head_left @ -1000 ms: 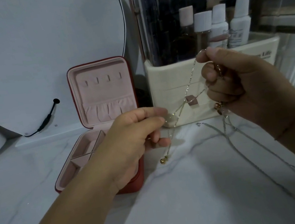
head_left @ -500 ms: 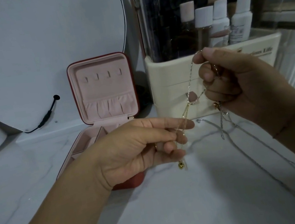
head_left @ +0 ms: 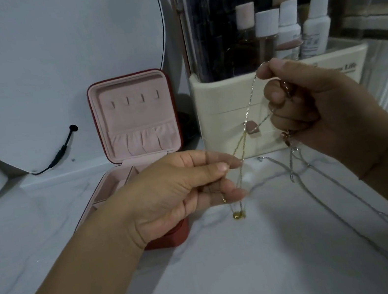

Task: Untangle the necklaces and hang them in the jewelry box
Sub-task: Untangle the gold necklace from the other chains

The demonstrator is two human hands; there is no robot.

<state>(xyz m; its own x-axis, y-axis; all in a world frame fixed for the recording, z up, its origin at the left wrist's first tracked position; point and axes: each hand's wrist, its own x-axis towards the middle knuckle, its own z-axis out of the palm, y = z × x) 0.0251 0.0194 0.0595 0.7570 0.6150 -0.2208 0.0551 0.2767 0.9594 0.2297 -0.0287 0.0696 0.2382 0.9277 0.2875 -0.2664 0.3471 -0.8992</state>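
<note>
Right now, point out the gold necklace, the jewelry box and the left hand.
gold necklace (head_left: 238,215): head view, its hanging gold bead.
jewelry box (head_left: 135,121): head view, pink lid lining.
left hand (head_left: 170,195): head view, back of hand.

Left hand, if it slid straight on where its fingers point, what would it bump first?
The fingers of the left hand point right, pinching the gold chain. Straight on, it would probably meet the silver chains dangling from the right hand first, though depth is hard to judge.

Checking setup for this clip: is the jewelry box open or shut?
Open. The jewelry box lid stands upright, showing pink lining, four hooks and a gathered pocket; tray compartments lie exposed below.
</note>
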